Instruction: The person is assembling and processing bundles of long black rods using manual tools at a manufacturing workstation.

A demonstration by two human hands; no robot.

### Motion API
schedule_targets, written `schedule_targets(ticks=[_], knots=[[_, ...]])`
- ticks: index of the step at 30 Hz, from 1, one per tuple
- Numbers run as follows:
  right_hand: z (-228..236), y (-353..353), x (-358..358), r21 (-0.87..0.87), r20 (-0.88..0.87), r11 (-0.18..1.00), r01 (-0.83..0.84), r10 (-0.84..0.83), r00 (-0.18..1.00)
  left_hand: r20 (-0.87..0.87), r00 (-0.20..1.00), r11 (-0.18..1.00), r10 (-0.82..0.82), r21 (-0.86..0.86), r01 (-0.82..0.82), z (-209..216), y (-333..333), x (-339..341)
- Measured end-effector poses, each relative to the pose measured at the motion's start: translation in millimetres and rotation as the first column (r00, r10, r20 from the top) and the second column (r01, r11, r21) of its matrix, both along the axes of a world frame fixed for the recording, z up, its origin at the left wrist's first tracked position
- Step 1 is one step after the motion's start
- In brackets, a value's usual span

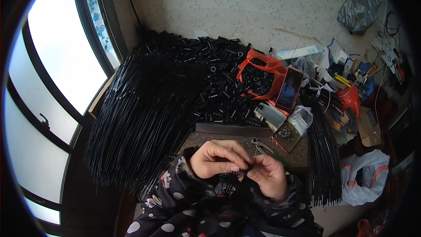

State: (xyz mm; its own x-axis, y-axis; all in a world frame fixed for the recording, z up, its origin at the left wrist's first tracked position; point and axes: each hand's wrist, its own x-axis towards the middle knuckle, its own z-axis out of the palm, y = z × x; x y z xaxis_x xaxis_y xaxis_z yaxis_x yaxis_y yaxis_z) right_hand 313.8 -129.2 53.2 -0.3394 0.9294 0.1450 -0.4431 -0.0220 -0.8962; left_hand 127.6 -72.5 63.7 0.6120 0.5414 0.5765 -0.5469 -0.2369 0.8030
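My left hand and my right hand meet low in the middle, over my lap. Pinched between their fingertips is a small black piece, mostly covered by the fingers, so its shape cannot be made out. Just beyond my right hand, pliers lie on the speckled tabletop. A big sheaf of long thin black rods fans out to the left. Behind the hands spreads a heap of short black tubular parts, bordered at the front by a dark bar.
A red plastic bag holds more black parts. Beside it a phone leans upright, near a shallow box of small metal pieces. Another rod bundle hangs at right, next to a white bag. Clutter fills the far right.
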Motion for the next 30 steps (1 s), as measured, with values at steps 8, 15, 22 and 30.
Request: schedule_targets(ticks=[8,15,22,30], knots=[[-13,4,9,0.031,-0.033,0.999,-0.007,0.008,0.999,0.027,0.998,0.994,-0.055,-0.095,0.058,-13,4,10],[-1,12,17,-0.021,0.028,0.998,-0.060,0.061,0.998,0.130,0.987,0.988,0.094,-0.133,-0.077,-13,-8,30],[-7,14,3,0.067,-0.006,0.951,0.303,-0.303,0.953,0.051,0.428,0.393,0.903,0.310,-0.866,-32,-39,53],[-18,12,-1,0.011,-0.128,0.933,0.360,-0.356,0.926,0.016,0.719,0.709,0.694,-0.185,-0.680,-26,-34,51]])
